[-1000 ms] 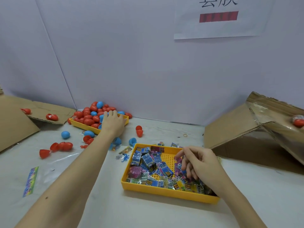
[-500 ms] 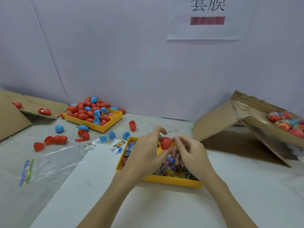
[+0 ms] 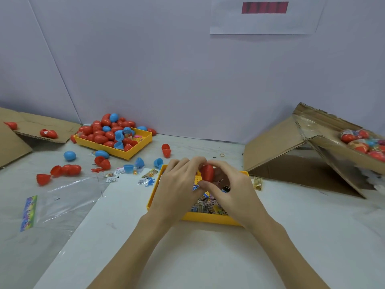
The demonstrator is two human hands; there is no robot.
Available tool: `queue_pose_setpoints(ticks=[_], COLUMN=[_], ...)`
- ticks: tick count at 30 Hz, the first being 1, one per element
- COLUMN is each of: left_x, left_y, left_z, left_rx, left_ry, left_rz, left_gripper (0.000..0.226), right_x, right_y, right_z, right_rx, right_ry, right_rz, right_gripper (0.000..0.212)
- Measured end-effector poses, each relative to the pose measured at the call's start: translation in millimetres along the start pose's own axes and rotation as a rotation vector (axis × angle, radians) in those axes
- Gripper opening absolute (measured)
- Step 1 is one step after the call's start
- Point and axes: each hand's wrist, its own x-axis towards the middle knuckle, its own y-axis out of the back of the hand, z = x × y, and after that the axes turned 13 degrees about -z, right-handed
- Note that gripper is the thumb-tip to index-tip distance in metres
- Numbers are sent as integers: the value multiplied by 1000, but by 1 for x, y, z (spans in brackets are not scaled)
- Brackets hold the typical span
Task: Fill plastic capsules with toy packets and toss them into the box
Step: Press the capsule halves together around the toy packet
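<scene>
2 hands working 1 red plastic egg-shaped capsule (image 3: 207, 173) over the packet tray

the open brown cardboard box (image 3: 333, 147) lies tipped at the right, likely to catch tosses; the yellow plastic tray of toy packets (image 3: 208, 219) sits just under both hands for short reaches. left hand (image 3: 177, 188) and right hand (image 3: 235, 192) curl closely round the capsule, fingertips pinching it; whether a packet is inside is hidden.

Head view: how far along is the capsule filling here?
Done: several filled capsules already lie in the box at right. In hand: the left hand and right hand both grip a red capsule above the packet tray; whether it is loaded is hidden. Left: many empty capsules fill the far tray, and others lie loose on the table.
</scene>
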Motion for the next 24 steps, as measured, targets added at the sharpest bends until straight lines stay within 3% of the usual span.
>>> queue_pose_setpoints(ticks=[4, 12, 17, 24], left_x=[1, 4, -1, 2], left_y=[3, 2, -2, 1], left_z=[1, 3, 6, 9], left_rx=[-55, -8, -145, -285], left_ry=[0, -178, -51, 47], left_rz=[28, 70, 1, -29], left_gripper=[40, 26, 57, 37], right_x=[-1, -2, -2, -1], right_y=[0, 1, -3, 2], right_z=[-3, -4, -4, 1], right_rx=[-6, 73, 119, 243], right_ry=[9, 0, -7, -40], right_rz=[67, 126, 90, 83], right_gripper=[30, 23, 31, 24])
